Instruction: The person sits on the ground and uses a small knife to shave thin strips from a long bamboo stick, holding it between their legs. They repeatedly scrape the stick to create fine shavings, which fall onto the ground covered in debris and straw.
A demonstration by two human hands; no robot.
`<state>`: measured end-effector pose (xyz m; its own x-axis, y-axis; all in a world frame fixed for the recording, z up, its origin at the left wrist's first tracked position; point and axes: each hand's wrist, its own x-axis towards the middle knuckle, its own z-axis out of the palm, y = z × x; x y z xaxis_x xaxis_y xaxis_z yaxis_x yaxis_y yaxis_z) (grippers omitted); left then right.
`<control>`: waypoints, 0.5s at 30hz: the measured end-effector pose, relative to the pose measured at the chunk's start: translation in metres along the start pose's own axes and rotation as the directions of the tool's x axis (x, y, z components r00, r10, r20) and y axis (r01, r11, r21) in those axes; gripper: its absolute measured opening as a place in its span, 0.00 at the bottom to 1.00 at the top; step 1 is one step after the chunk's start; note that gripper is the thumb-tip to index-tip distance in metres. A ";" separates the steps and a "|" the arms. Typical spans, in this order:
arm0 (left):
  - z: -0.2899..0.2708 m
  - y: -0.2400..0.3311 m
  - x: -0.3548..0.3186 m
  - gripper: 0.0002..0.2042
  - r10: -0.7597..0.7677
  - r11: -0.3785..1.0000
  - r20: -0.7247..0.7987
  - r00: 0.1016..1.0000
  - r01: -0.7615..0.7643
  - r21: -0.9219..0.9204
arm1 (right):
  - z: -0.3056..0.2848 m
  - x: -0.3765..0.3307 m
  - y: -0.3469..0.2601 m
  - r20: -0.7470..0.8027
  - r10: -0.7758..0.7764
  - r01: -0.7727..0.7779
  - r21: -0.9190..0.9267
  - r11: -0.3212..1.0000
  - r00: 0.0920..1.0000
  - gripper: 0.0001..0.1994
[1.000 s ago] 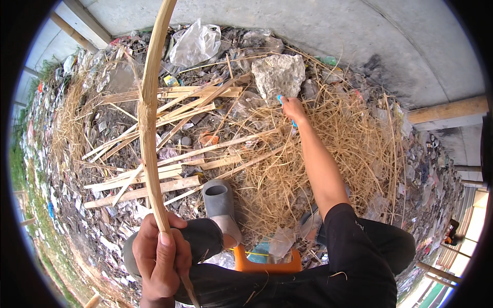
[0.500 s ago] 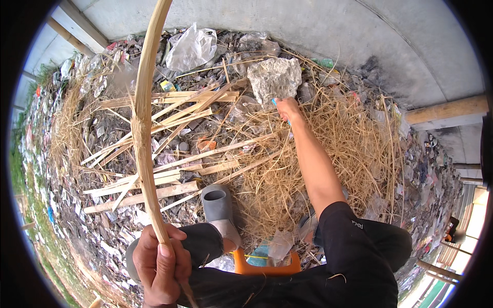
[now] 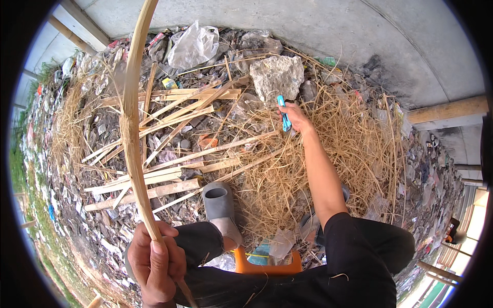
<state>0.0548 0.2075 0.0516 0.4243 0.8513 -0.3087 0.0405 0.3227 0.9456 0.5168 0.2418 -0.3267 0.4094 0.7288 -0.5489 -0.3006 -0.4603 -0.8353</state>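
Observation:
A long split bamboo strip (image 3: 134,154), with a raised node midway, stands upright in front of me. My left hand (image 3: 156,264) is closed around its lower part, thumb along the front. Its upper end leaves the top of the view. Out ahead, my right hand (image 3: 295,117) grips a light blue utility knife (image 3: 283,114), just on the near side of a rough pale rock (image 3: 277,79). Whether the knife's blade is out I cannot tell. More cut bamboo strips (image 3: 169,177) lie crossed on the ground to the left of that hand.
Thin bamboo shavings (image 3: 339,154) heap around my right forearm. Scattered litter covers the ground, with a clear plastic bag (image 3: 193,47) at the back. A grey concrete wall (image 3: 328,25) closes the far side. My grey shoe (image 3: 218,203) and an orange stool (image 3: 268,268) are near.
My right hand has drawn back slightly from the rock and turned, showing more of the blue utility knife. The bamboo strip in my left hand has tilted a little to the left.

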 end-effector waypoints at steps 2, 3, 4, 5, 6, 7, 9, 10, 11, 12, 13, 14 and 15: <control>0.003 0.002 0.003 0.15 -0.002 1.000 0.024 1.000 0.002 -0.004 | 0.004 -0.008 -0.010 0.040 -0.041 0.042 -0.029 0.999 0.998 0.11; 0.004 0.003 0.004 0.14 -0.002 1.000 0.037 0.999 0.002 -0.007 | 0.002 -0.008 -0.009 0.031 -0.052 0.053 -0.052 0.997 0.998 0.11; 0.005 0.005 0.005 0.14 -0.001 1.000 0.050 0.999 0.002 -0.010 | 0.000 -0.008 -0.007 0.024 -0.062 0.064 -0.075 0.995 0.998 0.10; 0.006 0.007 0.005 0.15 -0.020 1.000 0.044 0.999 0.020 0.005 | -0.002 -0.007 -0.006 0.017 -0.073 0.074 -0.098 0.992 0.997 0.10; 0.006 0.009 0.004 0.17 -0.040 0.999 0.033 0.999 0.039 0.022 | -0.001 -0.008 -0.003 0.001 -0.079 0.079 -0.101 0.992 0.997 0.10; 0.006 0.010 0.004 0.19 -0.059 0.998 0.021 0.998 0.058 0.038 | 0.001 -0.009 -0.001 0.001 -0.081 0.081 -0.090 0.993 0.997 0.10; 0.005 0.010 0.004 0.19 -0.057 0.998 0.021 0.998 0.056 0.034 | 0.003 -0.009 0.002 0.001 -0.083 0.082 -0.071 0.994 0.997 0.10; 0.005 0.009 0.004 0.19 -0.057 0.998 0.022 0.998 0.056 0.031 | 0.003 -0.009 0.004 0.004 -0.083 0.083 -0.063 0.995 0.997 0.11; 0.006 0.009 0.004 0.18 -0.057 0.998 0.023 0.998 0.057 0.029 | 0.004 -0.010 0.005 0.006 -0.084 0.084 -0.055 0.995 0.996 0.11; 0.006 0.010 0.004 0.18 -0.057 0.998 0.023 0.998 0.056 0.026 | 0.004 -0.010 0.006 0.009 -0.085 0.086 -0.048 0.995 0.996 0.11; 0.006 0.010 0.003 0.18 -0.056 0.998 0.023 0.998 0.056 0.023 | 0.004 -0.010 0.006 0.016 -0.088 0.088 -0.025 0.996 0.996 0.11; 0.007 0.011 0.003 0.18 -0.057 0.998 0.023 0.998 0.056 0.025 | 0.005 -0.010 0.007 0.023 -0.090 0.090 -0.002 0.996 0.996 0.11; 0.006 0.010 0.004 0.18 -0.056 0.998 0.026 0.998 0.056 0.024 | 0.004 -0.010 0.006 0.026 -0.094 0.093 0.019 0.995 0.995 0.12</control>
<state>0.0624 0.2112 0.0609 0.4449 0.8207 -0.3586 0.0859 0.3595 0.9292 0.5073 0.2336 -0.3265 0.4128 0.7818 -0.4674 -0.2778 -0.3806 -0.8820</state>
